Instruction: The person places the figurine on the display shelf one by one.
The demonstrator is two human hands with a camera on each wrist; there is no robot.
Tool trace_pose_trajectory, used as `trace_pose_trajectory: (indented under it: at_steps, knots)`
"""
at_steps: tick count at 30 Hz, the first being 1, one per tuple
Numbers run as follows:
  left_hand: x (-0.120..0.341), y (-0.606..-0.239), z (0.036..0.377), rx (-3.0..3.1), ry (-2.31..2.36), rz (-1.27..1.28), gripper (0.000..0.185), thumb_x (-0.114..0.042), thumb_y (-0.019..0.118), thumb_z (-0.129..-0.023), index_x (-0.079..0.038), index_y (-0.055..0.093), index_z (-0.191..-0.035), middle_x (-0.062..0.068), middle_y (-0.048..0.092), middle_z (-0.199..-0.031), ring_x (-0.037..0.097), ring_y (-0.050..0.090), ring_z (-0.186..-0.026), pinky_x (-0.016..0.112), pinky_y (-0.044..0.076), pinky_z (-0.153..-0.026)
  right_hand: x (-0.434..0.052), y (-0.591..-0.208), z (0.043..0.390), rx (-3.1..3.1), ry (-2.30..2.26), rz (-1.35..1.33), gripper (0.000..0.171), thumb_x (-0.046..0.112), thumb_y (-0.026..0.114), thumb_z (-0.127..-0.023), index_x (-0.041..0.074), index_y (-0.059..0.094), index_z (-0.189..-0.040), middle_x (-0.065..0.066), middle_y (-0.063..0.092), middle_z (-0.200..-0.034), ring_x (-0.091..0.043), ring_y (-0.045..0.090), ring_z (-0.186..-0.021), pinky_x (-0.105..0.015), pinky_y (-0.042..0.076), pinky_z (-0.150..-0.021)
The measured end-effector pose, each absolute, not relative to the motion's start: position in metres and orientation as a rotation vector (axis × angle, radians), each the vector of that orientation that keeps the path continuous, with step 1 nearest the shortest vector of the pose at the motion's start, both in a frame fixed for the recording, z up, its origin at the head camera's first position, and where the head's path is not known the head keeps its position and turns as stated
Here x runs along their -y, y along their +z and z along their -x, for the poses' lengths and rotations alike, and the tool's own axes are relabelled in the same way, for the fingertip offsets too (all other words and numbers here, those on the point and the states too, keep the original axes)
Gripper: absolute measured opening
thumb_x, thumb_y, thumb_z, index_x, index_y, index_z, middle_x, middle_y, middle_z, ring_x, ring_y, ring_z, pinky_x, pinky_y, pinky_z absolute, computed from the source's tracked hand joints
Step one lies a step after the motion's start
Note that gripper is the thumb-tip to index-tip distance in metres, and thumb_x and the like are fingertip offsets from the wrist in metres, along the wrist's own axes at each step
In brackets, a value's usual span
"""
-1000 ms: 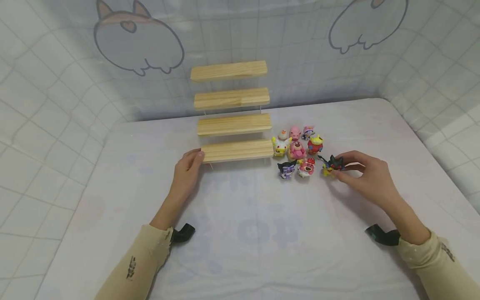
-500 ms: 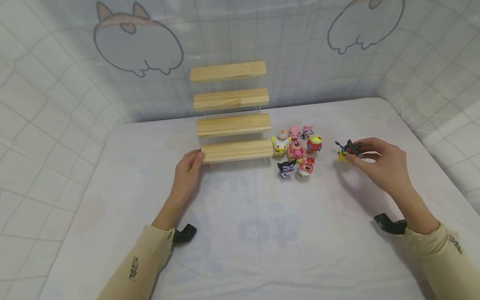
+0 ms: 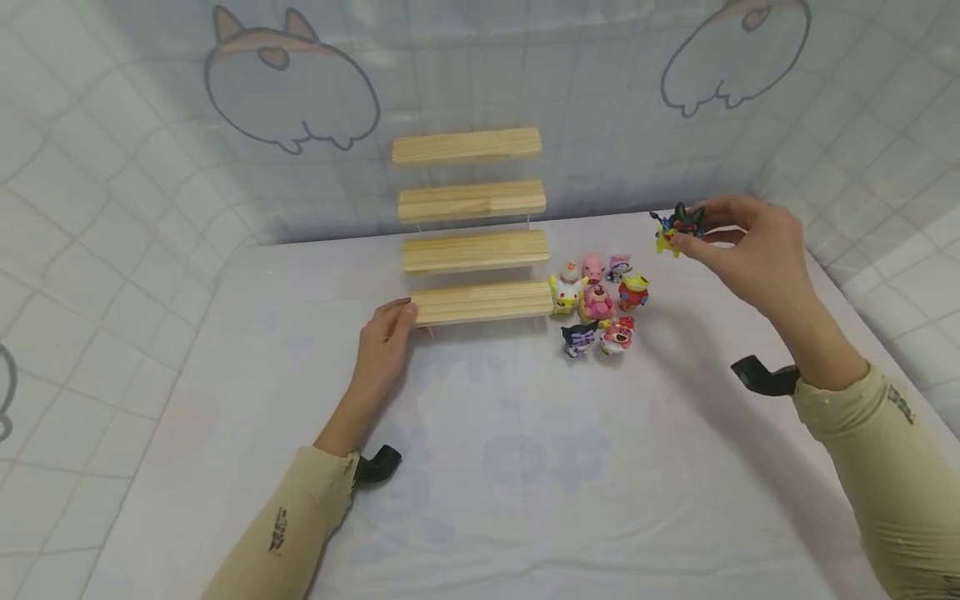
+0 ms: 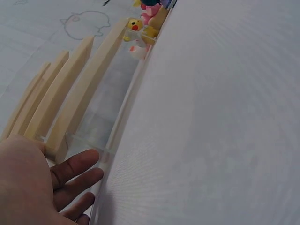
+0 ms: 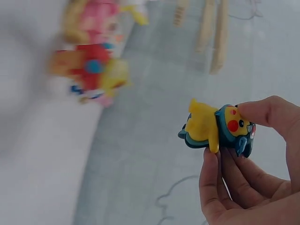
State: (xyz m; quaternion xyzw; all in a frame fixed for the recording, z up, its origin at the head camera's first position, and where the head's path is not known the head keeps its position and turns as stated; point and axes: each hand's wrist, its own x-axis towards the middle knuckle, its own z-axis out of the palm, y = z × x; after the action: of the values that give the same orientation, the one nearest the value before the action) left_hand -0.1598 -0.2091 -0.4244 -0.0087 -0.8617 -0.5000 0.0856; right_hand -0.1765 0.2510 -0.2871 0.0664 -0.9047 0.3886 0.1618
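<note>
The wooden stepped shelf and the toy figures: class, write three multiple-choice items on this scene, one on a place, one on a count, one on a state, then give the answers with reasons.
1. Where is the left hand?
A. at the left end of the lowest step
B. on the top step
C. among the figures

2. How many wooden steps has the shelf?
A. two
B. four
C. six

3. What state is the yellow and dark figure in?
A. standing on the table
B. lying on a step
C. held in the air by the right hand

Answers: 1 A, its fingers touch that end in the head view. 2 B, four planks show. 3 C, fingertips pinch it above the table.
</note>
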Motion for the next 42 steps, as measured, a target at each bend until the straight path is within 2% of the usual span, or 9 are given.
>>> trace_pose_trajectory:
  at_steps: [7, 14, 18, 23, 31, 37, 42]
  knots:
    - [0.206, -0.43, 0.162, 2.544, -1.501, 0.012, 0.051, -0.042, 0.05, -0.111, -0.001, 0.075, -0.095, 0.018, 0.061, -0.146, 0.035, 0.053, -0.141, 0.052, 0.035, -0.122, -0.21, -0.242, 0.217, 2.623, 1.056, -0.249, 0.041, 0.034, 0.081, -0.092, 0.008, 0.071, -0.123, 0.004, 0.073, -0.105, 0.006, 0.065, -0.085, -0.008, 0.051, -0.08]
    - [0.203, -0.432, 0.162, 2.534, -1.506, 0.02, 0.049, -0.041, 0.05, -0.111, -0.003, 0.075, -0.093, 0.017, 0.062, -0.144, 0.034, 0.054, -0.14, 0.051, 0.037, -0.121, -0.155, -0.208, 0.252, 2.662, 1.03, -0.322, 0.043, 0.043, 0.079, -0.092, 0.014, 0.071, -0.123, 0.002, 0.074, -0.11, -0.001, 0.065, -0.096, -0.017, 0.046, -0.077]
    - [0.201, -0.434, 0.164, 2.536, -1.497, 0.02, 0.049, -0.041, 0.05, -0.111, -0.003, 0.075, -0.094, 0.017, 0.062, -0.145, 0.034, 0.054, -0.141, 0.051, 0.036, -0.122, -0.12, -0.197, 0.267, 2.661, 1.069, -0.383, 0.043, 0.041, 0.079, -0.093, 0.012, 0.071, -0.123, 0.002, 0.073, -0.112, -0.005, 0.065, -0.102, -0.021, 0.047, -0.083]
    - [0.197, -0.436, 0.164, 2.529, -1.502, 0.02, 0.048, -0.041, 0.049, -0.111, -0.003, 0.075, -0.095, 0.017, 0.061, -0.145, 0.034, 0.054, -0.141, 0.052, 0.038, -0.121, -0.079, -0.192, 0.282, 2.64, 1.155, -0.5, 0.045, 0.037, 0.081, -0.092, 0.01, 0.071, -0.126, 0.0, 0.072, -0.113, -0.01, 0.067, -0.104, -0.025, 0.053, -0.092]
    - [0.184, -0.437, 0.163, 2.529, -1.507, -0.012, 0.047, -0.039, 0.05, -0.111, -0.004, 0.077, -0.095, 0.015, 0.062, -0.144, 0.032, 0.054, -0.14, 0.05, 0.039, -0.12, -0.034, -0.194, 0.298, 2.653, 1.231, -0.584, 0.037, 0.036, 0.082, -0.091, 0.011, 0.074, -0.118, 0.002, 0.076, -0.104, -0.006, 0.068, -0.093, -0.023, 0.052, -0.085]
    - [0.173, -0.438, 0.165, 2.514, -1.493, 0.018, 0.046, -0.039, 0.05, -0.111, -0.003, 0.078, -0.103, 0.015, 0.063, -0.142, 0.032, 0.056, -0.139, 0.051, 0.04, -0.119, -0.022, -0.2, 0.311, 2.67, 1.265, -0.551, 0.039, 0.035, 0.084, -0.089, 0.011, 0.074, -0.118, 0.003, 0.075, -0.103, -0.006, 0.067, -0.092, -0.023, 0.052, -0.084]
    - [0.162, -0.439, 0.164, 2.513, -1.497, 0.038, 0.047, -0.039, 0.051, -0.111, 0.001, 0.076, -0.115, 0.018, 0.063, -0.142, 0.036, 0.056, -0.139, 0.053, 0.04, -0.119, -0.02, -0.21, 0.319, 2.695, 1.261, -0.564, 0.04, 0.035, 0.083, -0.089, 0.01, 0.072, -0.119, 0.001, 0.074, -0.105, -0.006, 0.066, -0.094, -0.023, 0.052, -0.087]
